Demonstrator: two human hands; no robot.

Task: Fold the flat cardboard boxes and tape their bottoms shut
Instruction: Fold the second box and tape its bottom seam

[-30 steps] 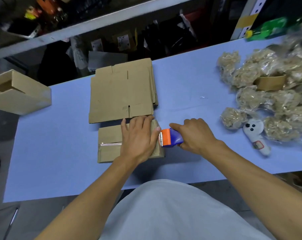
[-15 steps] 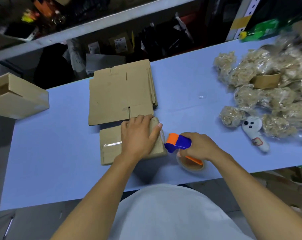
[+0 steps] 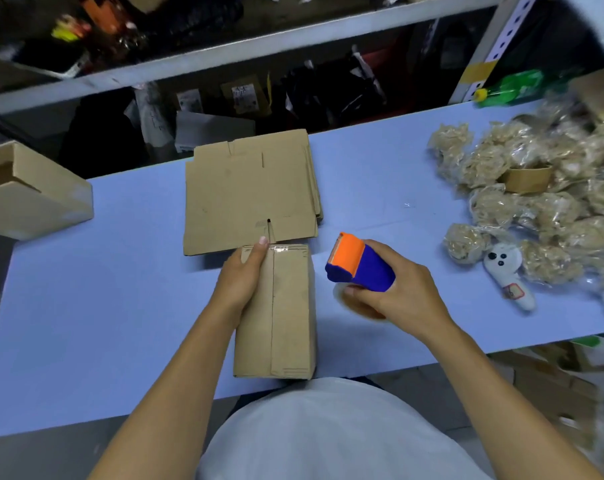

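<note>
nearest me, the folded box (image 3: 280, 313) lies lengthwise on the blue desk (image 3: 103, 306), its near end at the desk's edge, and my left hand (image 3: 240, 277) grips its left side with the fingers curled over the far taped end. just to its right my right hand (image 3: 394, 289) is closed around the blue and orange tape dispenser (image 3: 357, 263), held just above the desk. beyond the box, touching its far end, lies the stack of flat cardboard boxes (image 3: 248, 192), with another made-up box (image 3: 30, 192) far left and bagged plush toys (image 3: 536, 202) far right.
</note>
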